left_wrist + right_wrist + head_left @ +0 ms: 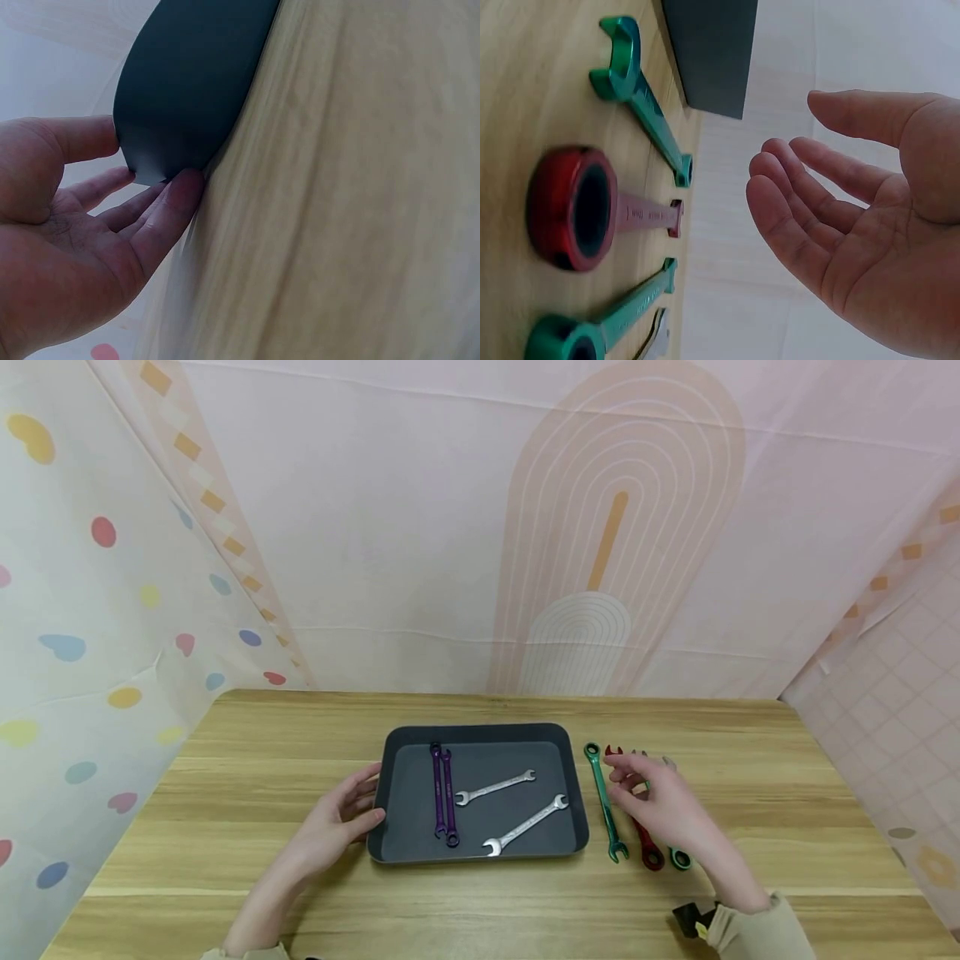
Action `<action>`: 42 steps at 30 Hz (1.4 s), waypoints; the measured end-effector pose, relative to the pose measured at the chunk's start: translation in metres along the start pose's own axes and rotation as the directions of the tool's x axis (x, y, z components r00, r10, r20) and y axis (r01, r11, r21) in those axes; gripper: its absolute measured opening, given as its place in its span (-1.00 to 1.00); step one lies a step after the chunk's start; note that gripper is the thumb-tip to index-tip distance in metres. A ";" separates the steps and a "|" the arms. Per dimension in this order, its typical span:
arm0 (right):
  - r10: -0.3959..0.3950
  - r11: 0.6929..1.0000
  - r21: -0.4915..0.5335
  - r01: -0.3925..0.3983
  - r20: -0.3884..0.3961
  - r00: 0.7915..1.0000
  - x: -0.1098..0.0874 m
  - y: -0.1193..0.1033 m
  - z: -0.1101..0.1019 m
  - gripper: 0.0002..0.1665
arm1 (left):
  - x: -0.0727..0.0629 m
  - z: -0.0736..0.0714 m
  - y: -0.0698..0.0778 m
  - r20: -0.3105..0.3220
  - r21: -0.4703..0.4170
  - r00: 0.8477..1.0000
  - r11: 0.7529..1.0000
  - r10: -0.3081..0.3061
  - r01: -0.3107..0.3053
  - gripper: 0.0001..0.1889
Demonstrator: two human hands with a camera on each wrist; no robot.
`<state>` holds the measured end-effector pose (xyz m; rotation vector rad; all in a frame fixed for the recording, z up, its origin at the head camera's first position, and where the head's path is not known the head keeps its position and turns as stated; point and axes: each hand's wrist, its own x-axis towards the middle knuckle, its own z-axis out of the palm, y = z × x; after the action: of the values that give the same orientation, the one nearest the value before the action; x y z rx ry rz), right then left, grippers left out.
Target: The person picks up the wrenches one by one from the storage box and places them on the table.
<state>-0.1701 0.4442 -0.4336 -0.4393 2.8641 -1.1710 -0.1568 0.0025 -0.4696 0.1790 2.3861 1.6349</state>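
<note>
only the head view shows purple wrenches (438, 789) inside the tray (510, 753).

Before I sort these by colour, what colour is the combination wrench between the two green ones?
Red; the combination wrench shows best in the right wrist view.

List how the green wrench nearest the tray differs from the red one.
On the green wrench, the ring end points away from the person; on the red wrench, it points toward them. The green one lies beside the tray, the red one beyond it. In the head view, the right hand partly hides the red one, not the green. Both have an open end.
</note>
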 end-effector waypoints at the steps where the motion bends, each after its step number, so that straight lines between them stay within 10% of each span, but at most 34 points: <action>1: -0.003 1.000 -0.002 0.003 0.000 1.000 0.000 -0.001 0.001 -0.54 | 0.000 0.000 0.000 0.001 0.001 1.000 1.000 0.001 -0.001 -0.27; 23: -0.108 0.993 -0.047 0.113 0.098 0.989 0.009 -0.043 0.025 -0.54 | 0.001 0.002 -0.001 0.019 -0.011 0.999 0.999 0.040 -0.039 -0.28; 42: -0.204 0.932 -0.208 0.298 0.380 0.902 0.080 -0.102 0.053 -0.54 | -0.002 0.000 0.001 0.006 -0.014 1.000 1.000 0.025 -0.025 -0.29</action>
<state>-0.2151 0.3177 -0.3940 -0.9520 2.6981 -0.6416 -0.1550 0.0023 -0.4684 0.2120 2.3763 1.6586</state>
